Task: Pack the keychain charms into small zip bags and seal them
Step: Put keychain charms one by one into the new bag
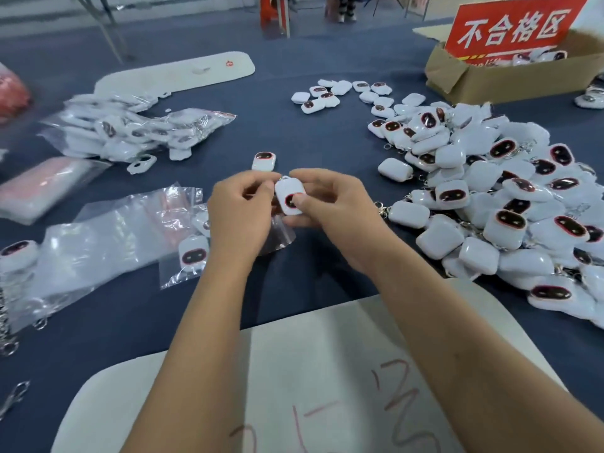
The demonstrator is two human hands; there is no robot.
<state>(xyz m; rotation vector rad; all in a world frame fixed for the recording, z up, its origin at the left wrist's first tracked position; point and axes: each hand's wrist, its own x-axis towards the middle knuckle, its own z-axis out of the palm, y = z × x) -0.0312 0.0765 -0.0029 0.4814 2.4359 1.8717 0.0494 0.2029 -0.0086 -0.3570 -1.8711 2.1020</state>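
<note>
Charm in hand: white keychain charm (289,197) with a dark oval face, held at centre above the blue table (320,148); long axis runs near-to-far, metal loop at the far end, tilted a little left.
Right hand (322,204): fingers curled round the charm's right side and underside, thumb pressing on its face.
Left hand (242,212): fingers curled at the charm's upper left edge; it also appears to pinch the small zip bag (277,235), though the contact is hidden.
Zip bag: clear, hanging just below and near-left of the charm, partly behind the left hand; where its mouth lies cannot be told.
Key relation: charm sits directly above the bag, both hands touching it; judged step is feeding it downward into the bag.
Loose charm (264,161): lies just beyond the hands.
Unpacked pile (510,204): large heap at right, near the right forearm.
Packed charms (192,253): bagged, just left of the left wrist.
Open room: bare cloth between the hands and the near white board (294,371).
</note>
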